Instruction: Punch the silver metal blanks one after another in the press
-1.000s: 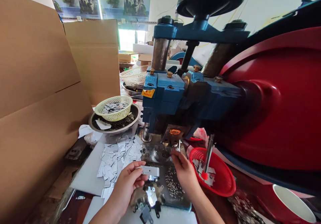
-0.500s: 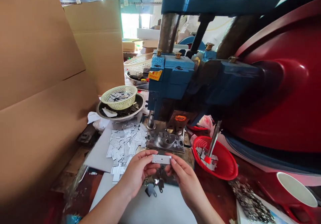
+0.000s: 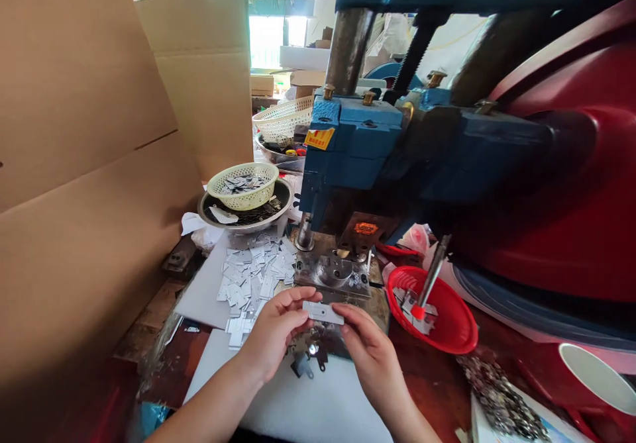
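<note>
Between my two hands is a small flat metal plate [image 3: 324, 312], pale grey, with a dark hole near its middle. My left hand [image 3: 278, 334] pinches its left end between thumb and fingers. At the right end, my right hand [image 3: 366, 337] grips it the same way. The plate hangs just in front of the steel die [image 3: 334, 272] of a blue press [image 3: 352, 145]. Below my hands lie a few dark metal pieces [image 3: 303, 363] on a white sheet [image 3: 308, 403]. A heap of similar pale plates [image 3: 258, 267] spreads left of the die.
A red basket [image 3: 462, 327] with plates stands right of the press, a rod with a red tip [image 3: 431, 277] above it. Back left, a pale colander [image 3: 243, 198] sits in a metal bowl [image 3: 285, 198]. Cardboard [image 3: 89, 132] walls the left side; a red mug [image 3: 561, 377] stands right.
The plate has tilted, its right end now lower, and my right fingers have shifted over its top edge. The whole view has shifted slightly, with the press now further right.
</note>
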Tool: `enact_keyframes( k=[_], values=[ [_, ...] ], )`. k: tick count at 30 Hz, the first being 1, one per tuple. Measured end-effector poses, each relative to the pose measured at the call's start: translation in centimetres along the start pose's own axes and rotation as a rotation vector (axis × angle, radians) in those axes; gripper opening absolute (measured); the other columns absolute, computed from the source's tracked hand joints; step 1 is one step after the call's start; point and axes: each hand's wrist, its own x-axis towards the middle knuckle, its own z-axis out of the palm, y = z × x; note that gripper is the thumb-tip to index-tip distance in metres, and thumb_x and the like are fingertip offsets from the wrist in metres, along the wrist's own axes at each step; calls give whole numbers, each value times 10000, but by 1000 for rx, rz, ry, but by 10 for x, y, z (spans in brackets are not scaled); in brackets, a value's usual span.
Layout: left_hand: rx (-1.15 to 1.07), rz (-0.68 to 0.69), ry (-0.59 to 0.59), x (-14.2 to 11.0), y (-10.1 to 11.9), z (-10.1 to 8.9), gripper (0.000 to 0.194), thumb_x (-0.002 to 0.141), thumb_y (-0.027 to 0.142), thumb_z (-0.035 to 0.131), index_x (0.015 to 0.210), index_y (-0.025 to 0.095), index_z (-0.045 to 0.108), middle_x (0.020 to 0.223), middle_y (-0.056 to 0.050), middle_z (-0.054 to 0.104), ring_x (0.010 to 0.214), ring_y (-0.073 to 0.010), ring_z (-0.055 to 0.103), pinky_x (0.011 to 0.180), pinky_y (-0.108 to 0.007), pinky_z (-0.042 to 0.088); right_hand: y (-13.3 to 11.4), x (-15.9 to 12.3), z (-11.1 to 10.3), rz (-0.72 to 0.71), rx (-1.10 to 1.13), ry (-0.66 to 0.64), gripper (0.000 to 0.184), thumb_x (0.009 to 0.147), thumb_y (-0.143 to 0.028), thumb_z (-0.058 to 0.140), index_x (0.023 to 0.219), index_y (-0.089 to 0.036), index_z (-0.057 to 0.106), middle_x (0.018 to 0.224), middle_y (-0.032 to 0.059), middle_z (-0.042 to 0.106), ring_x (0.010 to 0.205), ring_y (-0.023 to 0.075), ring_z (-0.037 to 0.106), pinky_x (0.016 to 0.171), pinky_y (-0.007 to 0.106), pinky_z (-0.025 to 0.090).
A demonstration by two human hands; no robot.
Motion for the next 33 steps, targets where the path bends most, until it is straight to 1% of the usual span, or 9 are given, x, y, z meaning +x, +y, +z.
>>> enact_keyframes(
  k=[3,10,16,19,22,24,26,29,33],
  values=[
    [-2,6,2,1,-1,0,357,645,157,685,1002,167,684,1096,-79,665,920,-174,612,766,-254,486,2,0,1,-70,-67,11,263,807,-268,516,1011,-261,682,1039,72,685,983,216,629,884,384,506],
    [-3,-8,23,7,-5,1,349,633,143,683,982,166,695,1044,-63,681,823,-135,610,756,-245,494,10,2,0,-122,-199,9,274,843,-275,513,1078,-259,653,1049,66,682,972,200,637,866,349,517],
    [9,-34,12,6,-9,0,340,664,172,674,1003,157,690,1063,-67,672,835,-143,616,773,-253,495,13,1,-2,-288,-386,29,213,834,-297,556,986,-301,705,1114,81,632,991,225,605,813,369,523],
    [152,-12,-13,10,-12,1,267,732,258,651,977,156,686,975,-66,686,818,-165,619,761,-273,488,15,5,-4,-306,-368,-3,186,853,-299,546,955,-281,700,985,65,669,910,204,617,785,344,514],
    [509,188,-13,27,-12,8,185,771,298,628,893,173,689,818,-44,675,761,-178,601,702,-275,465,21,19,-5,-222,-347,21,190,869,-309,521,959,-239,672,878,50,680,853,195,614,775,330,494],
    [743,379,41,47,-9,15,136,777,290,626,837,186,691,817,-39,663,768,-184,588,704,-280,446,27,35,-5,-144,-359,97,204,871,-332,505,950,-220,657,889,58,671,872,206,602,792,342,478],
    [893,505,91,70,-7,23,125,788,278,619,845,193,692,837,-38,655,780,-187,584,720,-290,440,35,56,-5,-119,-358,140,229,876,-349,477,930,-209,651,903,66,654,887,210,589,805,350,467],
    [1010,581,159,101,-5,30,108,791,229,607,855,198,689,858,-39,640,845,-201,578,788,-319,440,45,87,-5,-145,-360,186,261,853,-373,469,869,-192,657,909,84,619,885,222,577,808,366,463],
    [1022,561,188,126,-8,31,158,751,166,608,888,180,684,972,-65,622,972,-219,560,917,-358,414,55,109,-6,-108,-391,198,212,775,-368,523,781,-199,651,893,89,594,869,242,565,786,380,463]
  ],
)
